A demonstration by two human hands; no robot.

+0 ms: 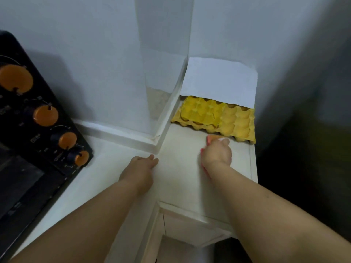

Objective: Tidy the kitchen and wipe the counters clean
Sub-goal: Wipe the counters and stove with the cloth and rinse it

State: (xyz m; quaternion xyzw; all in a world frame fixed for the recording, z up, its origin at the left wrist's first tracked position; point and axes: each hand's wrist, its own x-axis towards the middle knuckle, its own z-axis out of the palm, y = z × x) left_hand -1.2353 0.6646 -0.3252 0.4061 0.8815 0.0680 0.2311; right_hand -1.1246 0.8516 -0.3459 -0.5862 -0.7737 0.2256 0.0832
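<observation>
No writing is being shown legibly on the black oven (36, 141). A pink cloth (212, 139) is being pressed onto the cream desk (182, 179) by the right hand (216, 153), fingers curled over it, just beside a yellow egg tray (218, 116). The left hand (140, 169) is being rested flat, fingers straight. White walls are enclosing the corner.

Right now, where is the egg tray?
In the head view, the yellow egg tray sits at the counter's far right end, half under a white paper, just beyond the right hand.

left hand (139, 168): flat, fingers straight | right hand (217, 153): fingers curled, gripping
</observation>
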